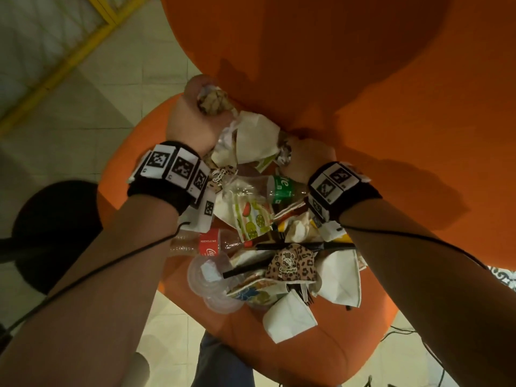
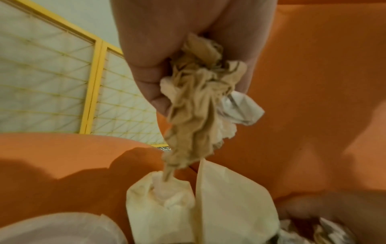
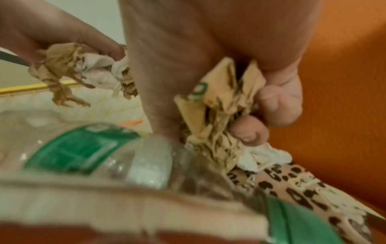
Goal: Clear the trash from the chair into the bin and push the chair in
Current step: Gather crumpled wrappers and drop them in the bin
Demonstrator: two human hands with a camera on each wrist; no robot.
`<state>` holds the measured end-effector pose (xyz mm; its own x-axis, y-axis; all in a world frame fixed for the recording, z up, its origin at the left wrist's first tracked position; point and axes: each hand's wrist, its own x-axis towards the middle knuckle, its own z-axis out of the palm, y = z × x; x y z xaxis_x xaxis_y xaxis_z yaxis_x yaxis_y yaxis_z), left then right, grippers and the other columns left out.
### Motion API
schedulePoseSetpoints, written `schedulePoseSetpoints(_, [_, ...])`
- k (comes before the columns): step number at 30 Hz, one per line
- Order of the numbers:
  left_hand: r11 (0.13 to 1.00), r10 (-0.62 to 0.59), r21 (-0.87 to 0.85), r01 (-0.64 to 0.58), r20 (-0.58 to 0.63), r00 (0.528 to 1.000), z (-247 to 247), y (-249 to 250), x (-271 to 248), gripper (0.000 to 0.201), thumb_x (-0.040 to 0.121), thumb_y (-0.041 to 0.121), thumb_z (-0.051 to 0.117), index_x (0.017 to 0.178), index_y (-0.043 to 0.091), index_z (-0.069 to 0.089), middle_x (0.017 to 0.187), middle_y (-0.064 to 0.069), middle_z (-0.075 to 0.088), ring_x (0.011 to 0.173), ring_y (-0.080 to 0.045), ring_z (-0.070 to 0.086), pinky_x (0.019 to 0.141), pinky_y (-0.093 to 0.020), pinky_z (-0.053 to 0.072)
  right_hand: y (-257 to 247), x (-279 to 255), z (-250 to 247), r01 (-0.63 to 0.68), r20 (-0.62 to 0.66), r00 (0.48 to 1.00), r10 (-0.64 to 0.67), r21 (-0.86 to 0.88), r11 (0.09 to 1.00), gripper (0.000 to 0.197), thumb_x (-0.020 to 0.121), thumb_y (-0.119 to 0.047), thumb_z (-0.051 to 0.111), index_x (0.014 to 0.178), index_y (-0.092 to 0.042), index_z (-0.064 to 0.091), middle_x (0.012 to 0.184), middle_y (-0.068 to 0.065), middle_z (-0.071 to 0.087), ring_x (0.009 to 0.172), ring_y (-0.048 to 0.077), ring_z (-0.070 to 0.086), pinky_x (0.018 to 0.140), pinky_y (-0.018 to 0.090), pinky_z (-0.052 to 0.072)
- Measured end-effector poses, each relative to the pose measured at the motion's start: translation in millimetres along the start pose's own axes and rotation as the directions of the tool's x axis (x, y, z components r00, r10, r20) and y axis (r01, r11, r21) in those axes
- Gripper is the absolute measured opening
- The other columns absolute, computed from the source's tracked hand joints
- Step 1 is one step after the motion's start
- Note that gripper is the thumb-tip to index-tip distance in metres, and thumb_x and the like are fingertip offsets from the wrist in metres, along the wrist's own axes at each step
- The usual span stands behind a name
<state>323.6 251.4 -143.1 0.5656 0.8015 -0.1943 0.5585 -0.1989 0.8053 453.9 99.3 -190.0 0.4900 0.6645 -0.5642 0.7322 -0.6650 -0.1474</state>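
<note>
1. Head view: I am seeing my left hand (image 1: 192, 118) clenching crumpled brown paper (image 1: 213, 103) and my right hand (image 1: 307, 157) gripping a paper wad (image 1: 284, 155) over the trash pile (image 1: 265, 233) lying on the orange chair (image 1: 321, 347).
2. Left wrist: the fingers (image 2: 152, 85) are squeezing that paper.
3. Right wrist: the fingers (image 3: 279, 99) are curling round printed wrapper beside a green-labelled bottle (image 3: 87, 148).

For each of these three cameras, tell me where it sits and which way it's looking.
Head: worn on the head, facing down at the orange chair; both forearms show.
Left wrist: along the left hand, gripping brown crumpled paper.
Right wrist: along the right hand, gripping a crumpled wrapper.
Shared: the right wrist view also shows the brown paper.
</note>
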Motion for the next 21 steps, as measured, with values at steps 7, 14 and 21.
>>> schedulePoseSetpoints(7, [0.987, 0.004, -0.161, -0.021, -0.108, 0.994, -5, -2, -10, 0.04, 0.075, 0.013, 0.063, 0.113, 0.012, 0.052, 0.102, -0.002, 0.061, 0.094, -0.019, 0.064, 0.072, -0.018, 0.053, 1, -8, -1, -0.014, -0.067, 0.997, 0.024, 0.145, 0.989, 0.067, 0.081, -0.041, 0.065, 0.137, -0.021, 0.035, 0.124, 0.011, 0.058, 0.11, 0.034, 0.057, 0.081, 0.038, 0.048])
schedulePoseSetpoints(14, [0.936, -0.087, -0.353, 0.016, -0.188, 0.978, -21, 1, -41, 0.036, 0.075, 0.003, 0.065, 0.103, 0.018, 0.049, 0.083, 0.015, 0.058, 0.069, 0.01, 0.06, 0.066, -0.015, 0.05, 18, -41, -18, 0.047, -0.234, 0.966, 0.109, 0.574, 0.817, 0.056, 0.075, -0.041, 0.071, 0.124, -0.025, 0.049, 0.114, -0.001, 0.062, 0.098, 0.021, 0.063, 0.083, 0.041, 0.054])
schedulePoseSetpoints(21, [0.908, -0.189, -0.411, 0.076, -0.241, 0.952, -30, -5, -101, 0.036, 0.079, -0.003, 0.063, 0.114, 0.002, 0.053, 0.082, 0.014, 0.058, 0.066, 0.015, 0.058, 0.063, -0.005, 0.045, 48, -110, -6, 0.083, -0.261, 0.934, 0.245, 0.824, 0.561, 0.039, 0.073, -0.036, 0.071, 0.108, -0.035, 0.055, 0.1, -0.007, 0.068, 0.083, 0.018, 0.068, 0.067, 0.039, 0.059])
